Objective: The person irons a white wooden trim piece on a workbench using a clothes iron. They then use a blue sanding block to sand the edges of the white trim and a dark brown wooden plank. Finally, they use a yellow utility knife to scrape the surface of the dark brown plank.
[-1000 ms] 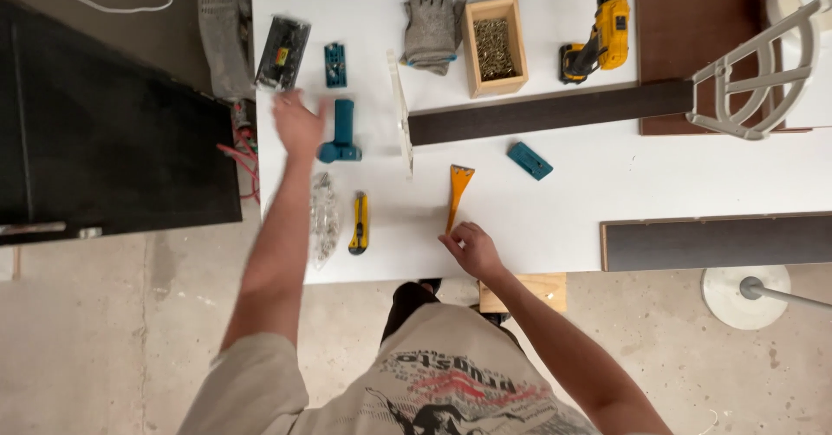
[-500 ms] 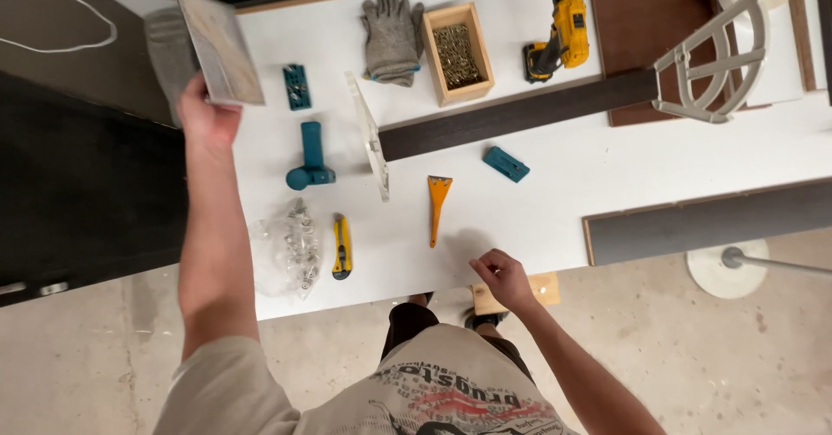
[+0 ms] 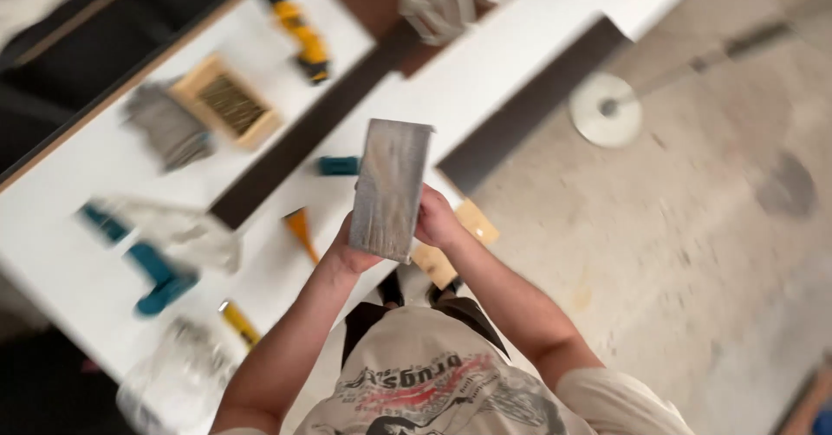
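Observation:
Both my hands hold a grey rectangular block [image 3: 390, 184], worn and streaked, upright in front of my chest. My left hand [image 3: 351, 249] grips its lower left edge. My right hand [image 3: 438, 218] grips its lower right edge. The block hangs above the near edge of the white table [image 3: 485, 80]. An orange-handled scraper [image 3: 299, 227] lies on the table just left of my left hand. A small teal piece [image 3: 338, 165] lies just behind the block. The whole view is tilted and blurred.
On the table lie a yellow drill [image 3: 302, 32], a wooden box of screws [image 3: 225, 104], grey gloves [image 3: 166, 127], a long dark plank [image 3: 303, 132], blue tools [image 3: 160, 275], a yellow knife [image 3: 238, 322] and a clear bag [image 3: 178, 379]. A round white lamp base [image 3: 607, 110] stands on the concrete floor.
My left hand brought the grey block from the far left of the table to my chest. My right hand left the table edge and took hold of it. The view swung round.

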